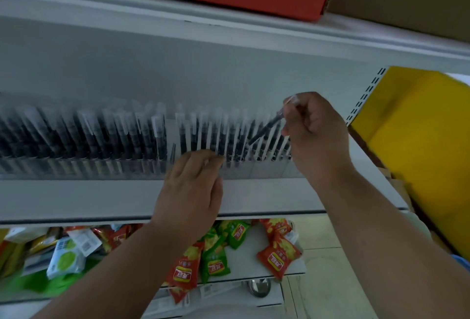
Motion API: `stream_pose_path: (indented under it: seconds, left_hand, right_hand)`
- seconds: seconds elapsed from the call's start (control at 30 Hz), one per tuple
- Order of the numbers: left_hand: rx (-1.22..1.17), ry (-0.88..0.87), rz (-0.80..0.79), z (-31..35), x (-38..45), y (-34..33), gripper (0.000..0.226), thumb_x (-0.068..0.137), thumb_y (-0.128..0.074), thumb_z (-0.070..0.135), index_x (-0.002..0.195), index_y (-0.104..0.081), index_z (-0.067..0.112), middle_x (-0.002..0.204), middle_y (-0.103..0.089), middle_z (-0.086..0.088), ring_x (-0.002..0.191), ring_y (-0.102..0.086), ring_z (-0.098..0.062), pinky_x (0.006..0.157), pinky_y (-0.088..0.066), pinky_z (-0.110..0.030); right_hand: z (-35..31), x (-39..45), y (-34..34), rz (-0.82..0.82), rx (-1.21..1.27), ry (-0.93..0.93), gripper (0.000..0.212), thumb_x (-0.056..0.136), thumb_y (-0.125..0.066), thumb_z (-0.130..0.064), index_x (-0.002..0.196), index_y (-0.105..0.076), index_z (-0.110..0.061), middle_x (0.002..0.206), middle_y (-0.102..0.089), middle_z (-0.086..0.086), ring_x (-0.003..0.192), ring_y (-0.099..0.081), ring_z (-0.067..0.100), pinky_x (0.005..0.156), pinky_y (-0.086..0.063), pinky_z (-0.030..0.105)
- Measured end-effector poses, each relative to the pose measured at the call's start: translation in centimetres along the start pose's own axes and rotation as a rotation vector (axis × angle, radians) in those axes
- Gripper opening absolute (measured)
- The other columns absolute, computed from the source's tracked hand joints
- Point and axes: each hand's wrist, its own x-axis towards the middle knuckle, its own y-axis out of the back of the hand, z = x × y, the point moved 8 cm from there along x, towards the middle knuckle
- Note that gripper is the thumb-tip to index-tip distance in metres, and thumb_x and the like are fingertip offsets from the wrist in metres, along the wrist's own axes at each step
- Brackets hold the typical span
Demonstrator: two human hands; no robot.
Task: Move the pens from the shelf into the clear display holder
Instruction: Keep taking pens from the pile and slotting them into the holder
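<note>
Head camera looks forward and down, close on the shelf

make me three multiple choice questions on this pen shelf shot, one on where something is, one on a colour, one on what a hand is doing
1. Where are the snack packets?
A. on the lower shelf under the pens
B. inside the clear holder
C. on the top shelf

2. What colour is the box at the right?
A. blue
B. yellow
C. white

3. What is the right hand doing?
A. hanging with nothing in it
B. pressing flat on the shelf
C. pinching a single pen

Answers:
1 A, the red and green packets lie below the shelf edge.
2 B, its broad face is plainly yellow.
3 C, the fingers pinch a dark pen held tilted above the clear holder, while the left hand rests at the holder's front.
</note>
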Motion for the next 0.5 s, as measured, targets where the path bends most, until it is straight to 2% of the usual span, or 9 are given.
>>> stream_pose_path:
  seconds: [0.07, 0.13, 0.23, 0.4, 0.5]
  left_hand:
    - [0.092, 0.003, -0.063, -0.2, -0.3, -1.2, 0.049, 0.094, -0.037, 0.033, 0.136, -0.055, 0.013, 0.136, -0.051, -0.005, 0.126, -0.044, -0.027, 0.106, -0.038, -0.043]
    - [0.146, 0.002, -0.104, -0.5, -0.5, -1.9, 0.053, 0.093, -0.038, 0.033, 0.141, -0.051, 0.016, 0.14, -0.047, -0.004, 0.129, -0.041, -0.027, 0.109, -0.035, -0.044]
    - [0.15, 0.003, -0.096, -0.6, -0.3, -1.7, 0.053, 0.092, -0.04, 0.034, 0.141, -0.052, 0.018, 0.138, -0.049, -0.002, 0.128, -0.041, -0.025, 0.108, -0.036, -0.043]
    - [0.165, -0.018, -0.108, -0.6, 0.1, -1.4, 0.053, 0.09, -0.04, 0.035, 0.138, -0.055, 0.019, 0.135, -0.053, 0.0, 0.123, -0.044, -0.022, 0.105, -0.038, -0.04]
    - [0.196, -0.027, -0.123, -0.6, 0.0, -1.5, 0.055, 0.089, -0.041, 0.036, 0.138, -0.054, 0.017, 0.135, -0.054, -0.002, 0.123, -0.044, -0.024, 0.105, -0.039, -0.042]
  right_hand:
    - [-0.1, 0.4, -0.8, -0.075, -0.119, 0.066, 0.009, 0.099, -0.054, -0.024, 0.091, -0.059, -0.026, 0.075, -0.06, -0.017, 0.068, -0.058, -0.001, 0.058, -0.039, 0.01]
    - [0.0, 0.4, -2.5, -0.205, -0.229, 0.102, 0.008, 0.099, -0.053, -0.027, 0.095, -0.06, -0.024, 0.076, -0.056, -0.016, 0.066, -0.053, -0.002, 0.057, -0.037, 0.017]
    - [0.4, 0.0, -4.8, -0.351, -0.324, 0.123, 0.012, 0.1, -0.051, -0.028, 0.101, -0.059, -0.019, 0.073, -0.049, -0.016, 0.063, -0.045, -0.005, 0.056, -0.034, 0.022]
    - [-0.1, 0.5, -5.7, -0.375, -0.351, 0.115, 0.012, 0.101, -0.05, -0.03, 0.096, -0.057, -0.022, 0.075, -0.052, -0.013, 0.07, -0.052, 0.009, 0.066, -0.039, 0.026]
    - [0.0, 0.8, -5.8, -0.346, -0.371, 0.091, 0.019, 0.101, -0.05, -0.032, 0.101, -0.062, -0.018, 0.082, -0.061, -0.005, 0.076, -0.057, 0.014, 0.07, -0.043, 0.027]
